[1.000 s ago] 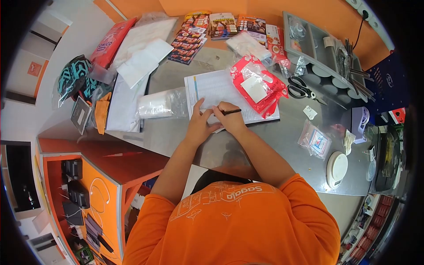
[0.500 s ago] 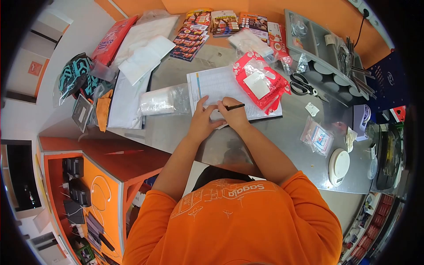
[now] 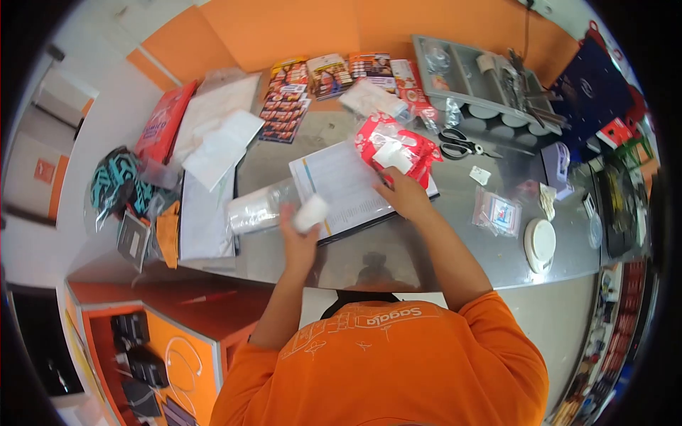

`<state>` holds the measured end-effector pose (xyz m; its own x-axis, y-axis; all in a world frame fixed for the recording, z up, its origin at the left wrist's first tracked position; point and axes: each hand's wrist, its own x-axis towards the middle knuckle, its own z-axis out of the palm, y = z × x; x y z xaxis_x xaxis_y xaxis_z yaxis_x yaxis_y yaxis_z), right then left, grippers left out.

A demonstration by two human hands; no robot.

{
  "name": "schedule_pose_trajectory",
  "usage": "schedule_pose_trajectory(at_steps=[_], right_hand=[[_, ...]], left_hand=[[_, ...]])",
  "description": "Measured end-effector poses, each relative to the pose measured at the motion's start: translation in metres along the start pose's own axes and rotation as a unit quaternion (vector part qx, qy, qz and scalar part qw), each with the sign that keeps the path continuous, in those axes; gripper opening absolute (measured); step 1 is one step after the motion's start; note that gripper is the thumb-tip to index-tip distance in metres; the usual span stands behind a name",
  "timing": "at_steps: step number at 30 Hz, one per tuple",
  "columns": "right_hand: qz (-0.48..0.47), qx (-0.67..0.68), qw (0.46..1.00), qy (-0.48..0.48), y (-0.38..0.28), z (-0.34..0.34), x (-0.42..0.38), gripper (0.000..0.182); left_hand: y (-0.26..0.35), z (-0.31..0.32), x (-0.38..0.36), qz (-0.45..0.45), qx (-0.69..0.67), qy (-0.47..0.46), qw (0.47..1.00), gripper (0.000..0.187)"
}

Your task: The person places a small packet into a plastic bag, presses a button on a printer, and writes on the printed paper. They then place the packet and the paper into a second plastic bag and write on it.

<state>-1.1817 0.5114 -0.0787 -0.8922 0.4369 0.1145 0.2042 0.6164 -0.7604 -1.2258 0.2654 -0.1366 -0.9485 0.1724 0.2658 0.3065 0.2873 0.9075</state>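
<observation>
My left hand [image 3: 298,240] is closed on a small white piece [image 3: 311,214], blurred by motion, that looks like a paper slip or label. It is over the lower left edge of a printed sheet [image 3: 330,174]. Beside it on the left lies a clear plastic packet with white contents [image 3: 256,209]. My right hand [image 3: 406,193] reaches over the sheet's right side, thumb and fingers apart. Its fingertips are at the lower edge of a red and clear plastic bag [image 3: 419,145] with a white label. The black pen is not visible.
Black-handled scissors [image 3: 458,144] lie right of the red bag. A grey divided tray [image 3: 462,53] stands at the back right, brochures [image 3: 284,110] at the back. A round white scale [image 3: 541,241] sits near the right front, stacked white paper [image 3: 220,149] on the left.
Both hands were together on the sheet, the right holding a black pen. Now they are apart: the left lifts a small white piece, the right is at the red bag. The view has shifted.
</observation>
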Motion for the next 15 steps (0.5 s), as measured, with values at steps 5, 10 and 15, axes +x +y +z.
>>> schedule_pose_trajectory(at_steps=[5, 10, 15], right_hand=[[-0.062, -0.242, 0.968, -0.033, -0.021, 0.006, -0.023, 0.039], [-0.172, -0.13, 0.974, -0.065, -0.035, 0.038, -0.085, 0.033], [-0.062, -0.04, 0.997, 0.006, 0.006, -0.008, -0.134, 0.021]], left_hand=[[0.035, -0.105, 0.044, -0.057, 0.01, -0.033, 0.998, 0.085], [0.015, -0.149, 0.132, -0.073, 0.107, -0.388, 0.912, 0.074], [-0.036, -0.137, 0.176, 0.037, 0.243, -0.445, 0.861, 0.076]])
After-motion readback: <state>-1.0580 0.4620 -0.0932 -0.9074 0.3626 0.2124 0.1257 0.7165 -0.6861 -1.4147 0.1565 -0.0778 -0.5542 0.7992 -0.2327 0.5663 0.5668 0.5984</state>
